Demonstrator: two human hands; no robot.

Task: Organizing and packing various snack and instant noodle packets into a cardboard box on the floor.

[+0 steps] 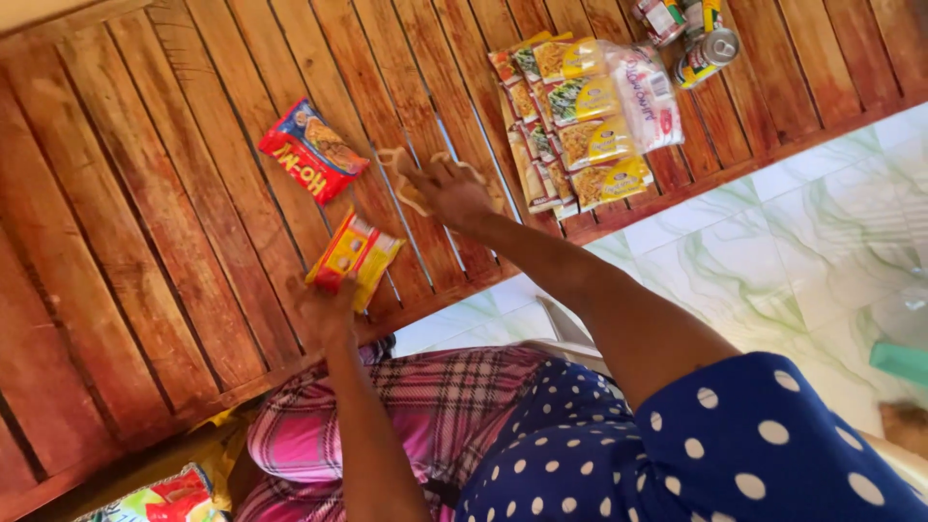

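My left hand is shut on a small yellow and red noodle packet, held by its lower end just above the near edge of the wooden slatted table. Further in, my right hand is stretched out over the slats with its fingers spread and nothing in them. A red noodle packet lies flat on the table to the left of my right hand, apart from it. To the right of that hand lies a row of several yellow noodle packets, overlapping one another.
A white plastic packet lies beside the yellow row, and cans stand at the table's far right. Pale marbled floor tiles lie beyond the table edge. A colourful bag sits bottom left, a green object at right.
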